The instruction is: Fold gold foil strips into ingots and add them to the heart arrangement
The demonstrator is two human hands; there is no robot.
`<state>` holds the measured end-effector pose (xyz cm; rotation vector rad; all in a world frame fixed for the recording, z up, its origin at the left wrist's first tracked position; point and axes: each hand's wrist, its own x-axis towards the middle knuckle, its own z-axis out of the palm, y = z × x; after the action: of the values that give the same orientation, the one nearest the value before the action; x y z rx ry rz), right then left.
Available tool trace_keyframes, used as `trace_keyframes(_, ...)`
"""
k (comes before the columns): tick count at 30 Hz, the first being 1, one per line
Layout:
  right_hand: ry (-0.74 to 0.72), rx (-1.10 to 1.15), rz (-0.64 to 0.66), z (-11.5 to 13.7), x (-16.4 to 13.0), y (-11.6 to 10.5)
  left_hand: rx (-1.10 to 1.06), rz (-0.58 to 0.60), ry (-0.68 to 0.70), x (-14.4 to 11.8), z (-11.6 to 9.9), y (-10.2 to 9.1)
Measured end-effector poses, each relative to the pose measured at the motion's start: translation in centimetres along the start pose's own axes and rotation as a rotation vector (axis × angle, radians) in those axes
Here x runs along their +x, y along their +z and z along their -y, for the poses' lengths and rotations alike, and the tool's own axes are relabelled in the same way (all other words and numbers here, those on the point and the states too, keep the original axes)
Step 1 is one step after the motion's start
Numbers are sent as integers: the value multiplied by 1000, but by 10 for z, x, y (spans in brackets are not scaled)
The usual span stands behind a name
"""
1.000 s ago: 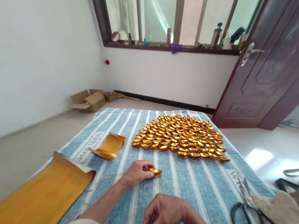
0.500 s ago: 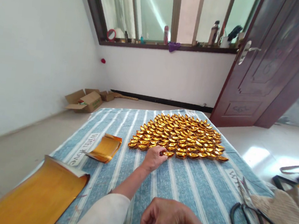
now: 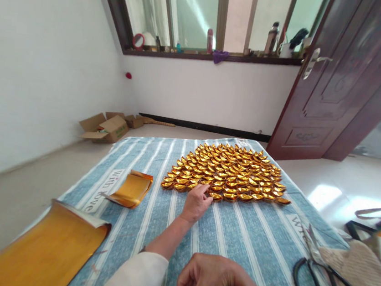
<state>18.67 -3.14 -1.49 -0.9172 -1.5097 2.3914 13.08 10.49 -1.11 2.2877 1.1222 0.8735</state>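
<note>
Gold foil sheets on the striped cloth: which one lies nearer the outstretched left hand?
The small curled gold sheet, beside the folded gold pieces; the large sheet lies at the cloth's near-left corner, farther from the left hand.

Gold ingot [image 3: 215,195] now in front row

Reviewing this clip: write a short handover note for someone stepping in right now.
Left hand: stretched out, fingertips at the near edge of the block of gold paper ingots on the striped cloth; whether it grips one is hidden.
Right hand: loosely curled near the body; nothing visible in it.
Done: many ingots folded, laid in rows.
Left: small gold sheets and a large gold sheet unfolded. Scissors lie at right.
</note>
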Motion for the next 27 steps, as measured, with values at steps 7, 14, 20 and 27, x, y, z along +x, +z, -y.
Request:
trace_keyframes(7, -9, 15, 7, 0, -2, 0, 116, 9, 3, -4, -2, 6)
trace_keyframes(14, -24, 37, 13, -2, 0, 0, 210, 0, -35, -3, -7, 7)
trace_keyframes(20, -2, 44, -6, -1, 1, 4, 244, 9, -69, -4, -12, 6)
trace_keyframes(27, -29, -41, -85, -12, 0, 8, 293, 18, -123, -13, -18, 7)
